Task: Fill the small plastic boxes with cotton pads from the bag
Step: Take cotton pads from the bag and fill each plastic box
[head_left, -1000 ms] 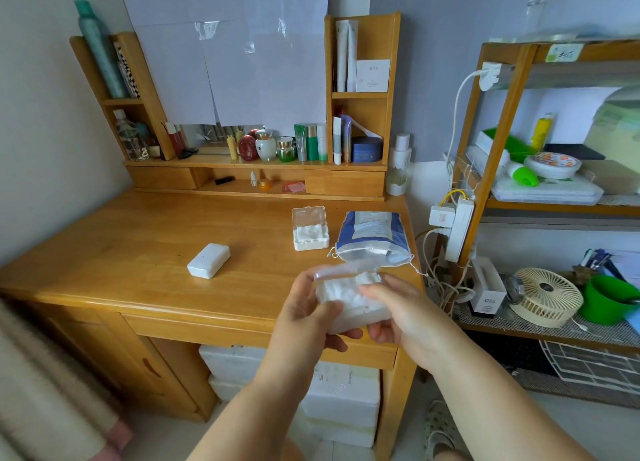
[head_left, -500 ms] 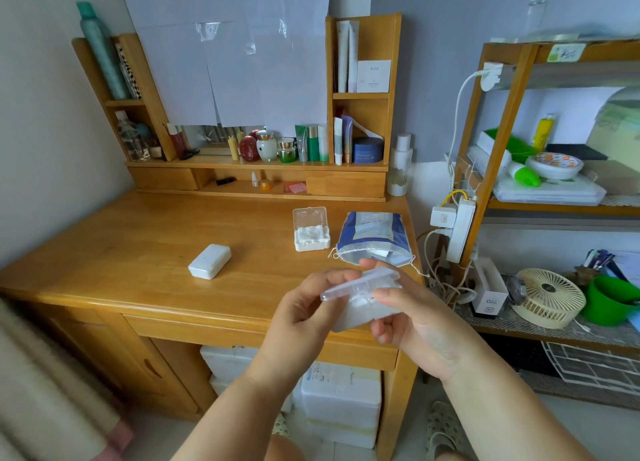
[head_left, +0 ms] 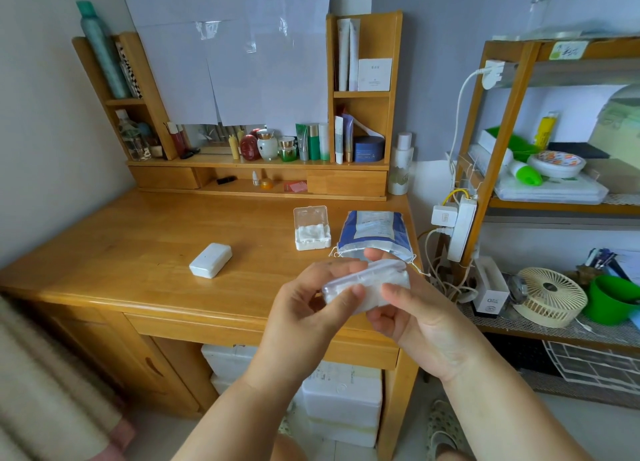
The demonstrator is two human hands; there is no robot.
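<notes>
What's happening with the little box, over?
Both hands, left hand and right hand, grip the filled box, lid nearly down. Open box and bag on desk. Nothing blocking.

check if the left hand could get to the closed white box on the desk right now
Probably not straight away: the left hand and right hand both grip the filled box. The desk around the closed white box looks bare.
</notes>
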